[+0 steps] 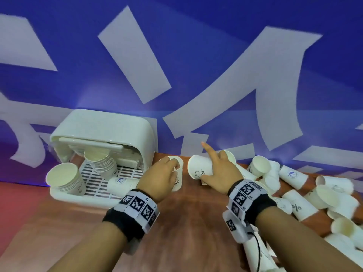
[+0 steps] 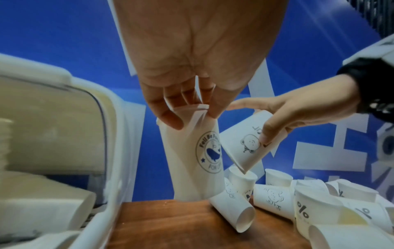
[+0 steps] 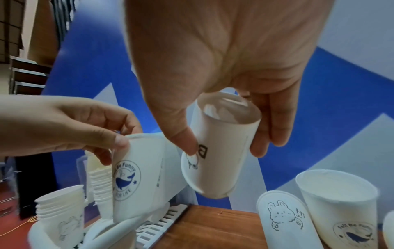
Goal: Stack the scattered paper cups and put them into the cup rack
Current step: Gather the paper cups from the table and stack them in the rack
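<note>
My left hand (image 1: 167,171) pinches the rim of an upright white whale-logo cup (image 2: 198,161) (image 3: 136,178) standing on the wooden table beside the cup rack (image 1: 102,148). My right hand (image 1: 218,169) grips a second white cup (image 1: 198,167) (image 3: 221,151) in the air, tilted with its mouth toward the left hand and its base toward my wrist; the index finger sticks out straight. Two stacks of cups (image 1: 66,177) (image 1: 102,163) stand inside the rack. Scattered cups (image 1: 306,191) lie in a heap at the right.
The white rack has a raised lid and a slatted tray (image 1: 98,183) with one cup lying on it (image 1: 119,185). A blue and white wall (image 1: 196,75) rises right behind the table. Bare wood (image 1: 186,222) lies between my forearms.
</note>
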Tool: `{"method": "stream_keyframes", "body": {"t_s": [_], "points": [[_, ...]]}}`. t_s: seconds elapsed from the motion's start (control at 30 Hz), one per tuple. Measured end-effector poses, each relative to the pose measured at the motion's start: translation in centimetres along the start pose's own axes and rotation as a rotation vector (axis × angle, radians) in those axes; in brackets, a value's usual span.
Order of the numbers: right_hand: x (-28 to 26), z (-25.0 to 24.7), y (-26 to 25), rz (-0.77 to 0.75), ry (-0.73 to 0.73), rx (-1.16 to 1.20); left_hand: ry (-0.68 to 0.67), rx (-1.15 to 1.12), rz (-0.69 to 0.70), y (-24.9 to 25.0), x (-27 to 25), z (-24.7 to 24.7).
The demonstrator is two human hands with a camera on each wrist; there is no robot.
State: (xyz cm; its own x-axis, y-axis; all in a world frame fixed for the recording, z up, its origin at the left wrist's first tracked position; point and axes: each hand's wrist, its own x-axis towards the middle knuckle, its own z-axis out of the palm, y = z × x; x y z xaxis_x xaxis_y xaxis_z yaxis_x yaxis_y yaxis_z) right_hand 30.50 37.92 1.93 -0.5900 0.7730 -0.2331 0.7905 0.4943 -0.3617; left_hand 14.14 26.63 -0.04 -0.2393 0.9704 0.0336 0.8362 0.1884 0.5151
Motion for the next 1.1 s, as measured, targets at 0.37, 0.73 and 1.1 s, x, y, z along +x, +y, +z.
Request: {"method": "stream_keyframes", "body": {"t_s": [0.37,0.73,1.1], "points": [[-7.6,0.7,-1.9,-0.169,0.134,0.013,0.147,0.088,-0.095,1.5,-10.6,-4.4],[-10.9,0.8,-9.5,-0.104,0.162,0.148,0.229,0.098,0.040,-3.5,-12.8,-11.6],[-8.6,5.7,-20.0,0.036,0.194,0.079,0.230,0.082,0.037,-17.4,-14.3,-19.0]]}}
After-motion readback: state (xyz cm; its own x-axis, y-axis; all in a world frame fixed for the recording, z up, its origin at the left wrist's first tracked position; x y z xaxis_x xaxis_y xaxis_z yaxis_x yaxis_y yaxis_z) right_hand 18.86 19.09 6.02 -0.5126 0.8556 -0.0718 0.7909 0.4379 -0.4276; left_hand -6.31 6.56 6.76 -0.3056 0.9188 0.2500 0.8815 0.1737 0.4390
